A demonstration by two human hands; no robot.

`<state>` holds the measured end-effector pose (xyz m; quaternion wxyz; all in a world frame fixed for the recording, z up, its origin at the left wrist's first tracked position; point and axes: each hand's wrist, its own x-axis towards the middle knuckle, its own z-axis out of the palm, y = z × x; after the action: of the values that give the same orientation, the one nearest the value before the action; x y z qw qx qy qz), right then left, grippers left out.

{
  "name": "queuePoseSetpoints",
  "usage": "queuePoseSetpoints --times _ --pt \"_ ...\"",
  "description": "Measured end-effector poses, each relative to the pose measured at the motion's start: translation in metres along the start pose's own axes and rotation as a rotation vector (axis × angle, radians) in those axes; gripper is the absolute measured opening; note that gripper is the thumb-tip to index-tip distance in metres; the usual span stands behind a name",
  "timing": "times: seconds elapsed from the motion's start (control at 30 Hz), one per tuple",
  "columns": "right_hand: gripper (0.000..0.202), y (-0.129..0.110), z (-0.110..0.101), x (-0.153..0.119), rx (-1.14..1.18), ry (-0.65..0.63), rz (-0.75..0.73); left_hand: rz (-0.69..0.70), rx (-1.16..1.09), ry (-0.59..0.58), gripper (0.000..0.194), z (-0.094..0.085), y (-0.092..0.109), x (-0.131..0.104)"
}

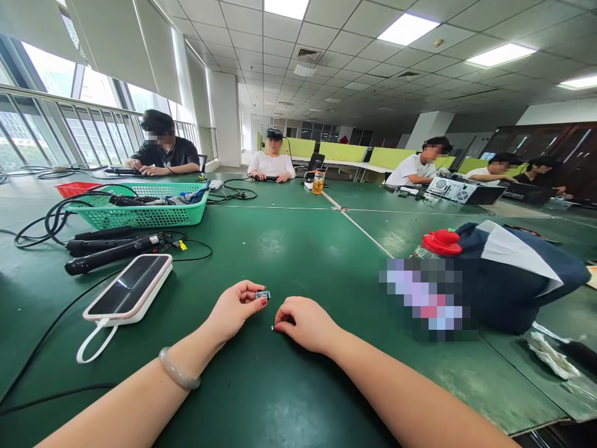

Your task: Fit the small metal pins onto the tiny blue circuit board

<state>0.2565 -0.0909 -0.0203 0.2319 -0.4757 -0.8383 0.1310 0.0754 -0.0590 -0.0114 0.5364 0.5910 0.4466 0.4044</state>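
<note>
Basket (144, 214), white-edged device (130, 289) left of left hand (241, 305); bag (499, 283) right.

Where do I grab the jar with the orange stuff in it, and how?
Probably wrap your hand around the middle of the jar, coming from the right. It stands upright and looks round, and a white thing sits close on its left, so the right side looks easier.

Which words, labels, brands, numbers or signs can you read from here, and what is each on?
None can be read.
Small circuit board in the left hand: any print too small.
Yellow tag by the black rods: too small.
Pale mark on the upper end of the front rod: too small.
Purple-and-white item: pixelated.
</note>
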Motion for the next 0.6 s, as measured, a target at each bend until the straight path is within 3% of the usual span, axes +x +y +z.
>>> queuePoseSetpoints --times 0.6 --pt "0.009 -0.0013 -0.0021 -0.0016 -0.088 -0.085 -0.032 -0.009 0.16 -0.061 0.036 -0.0017 -0.0056 0.0025"
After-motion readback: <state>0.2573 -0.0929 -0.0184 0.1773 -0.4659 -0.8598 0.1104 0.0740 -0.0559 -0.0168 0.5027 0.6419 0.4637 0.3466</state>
